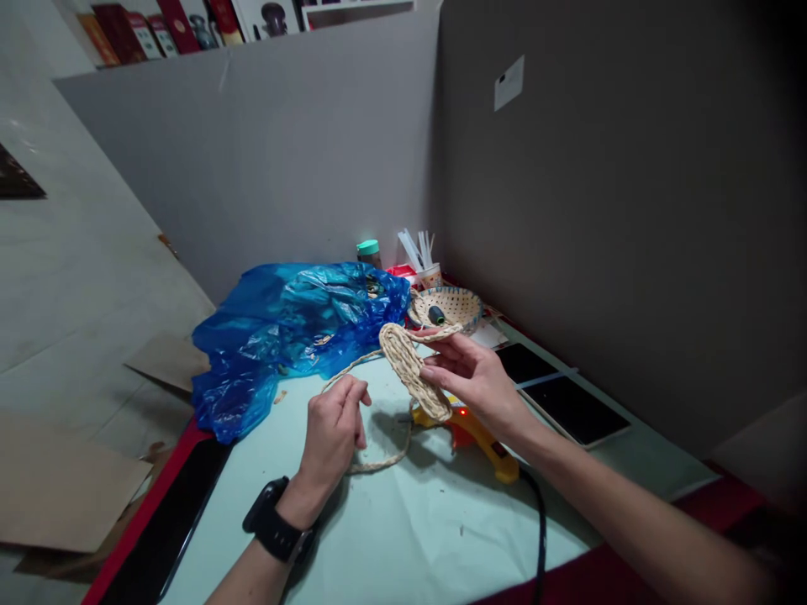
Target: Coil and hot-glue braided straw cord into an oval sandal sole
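Your black wristwatch [272, 523] sat behind a curled left grip [331, 424], hold unclear; your right grip [482, 382] pinched a beige braided-straw oval [413, 370], best kept flat.

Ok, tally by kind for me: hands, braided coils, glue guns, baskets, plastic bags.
Hands: 2 (left hand, right hand)
Braided coil: 1
Glue gun: 1
Basket: 1
Plastic bag: 1
Total: 6

the left wrist [301, 504] wears a black watch [277, 519] with a dark, rounded case and a broad, smooth black band, a small glint showing near its lower edge. the forearm behind it, the right forearm [586, 479] and both hands are bare.
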Tool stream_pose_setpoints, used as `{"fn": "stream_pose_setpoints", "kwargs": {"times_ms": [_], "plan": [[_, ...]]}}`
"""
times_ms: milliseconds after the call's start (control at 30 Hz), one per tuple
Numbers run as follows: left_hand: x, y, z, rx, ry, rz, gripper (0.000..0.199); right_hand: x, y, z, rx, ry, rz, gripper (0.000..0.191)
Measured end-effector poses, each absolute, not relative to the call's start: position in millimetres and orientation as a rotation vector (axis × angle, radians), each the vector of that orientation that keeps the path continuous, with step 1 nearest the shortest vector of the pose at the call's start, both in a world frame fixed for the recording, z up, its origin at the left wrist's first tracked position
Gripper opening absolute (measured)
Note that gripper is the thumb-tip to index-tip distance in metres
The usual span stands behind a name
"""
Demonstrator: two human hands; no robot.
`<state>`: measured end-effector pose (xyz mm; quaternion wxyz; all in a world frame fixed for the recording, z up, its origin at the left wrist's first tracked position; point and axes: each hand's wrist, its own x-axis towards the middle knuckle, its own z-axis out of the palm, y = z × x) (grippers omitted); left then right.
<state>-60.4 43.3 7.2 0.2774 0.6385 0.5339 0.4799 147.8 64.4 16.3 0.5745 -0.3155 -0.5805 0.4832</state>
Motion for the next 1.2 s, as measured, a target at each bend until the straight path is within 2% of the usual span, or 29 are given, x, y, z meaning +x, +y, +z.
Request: {"fn": "stream_pose_setpoints", "kwargs": {"times_ms": [200, 333, 467, 733, 867, 1067, 1200], "plan": [[-56, 40, 8, 1.750, 1.476, 1.267, 0.048, 145, 60, 13, -0.746, -1.378, 1.127, 0.038], [-52, 36, 8, 1.687, 1.349, 1.126, 0.034, 139, 57, 14, -0.739, -1.401, 1.155, 0.037], [-53, 35, 9, 1.558, 1.256, 1.127, 0.021, 134, 55, 23, -0.718, -1.437, 1.197, 0.038], [-66, 44, 19, 1.297, 1.142, 1.287, 0.026, 126, 62, 40, -0.670, -1.489, 1.226, 0.034], [-76, 40, 38, 1.256, 1.146, 1.381, 0.020, 121, 70, 35, -0.667, -1.488, 1.237, 0.036], [-96, 7, 63, 1.291, 1.303, 1.356, 0.026, 124, 77, 29, -0.664, -1.483, 1.281, 0.035], [-110, -26, 58, 1.235, 1.477, 1.292, 0.045, 128, 78, 25, -0.667, -1.461, 1.292, 0.034]]}}
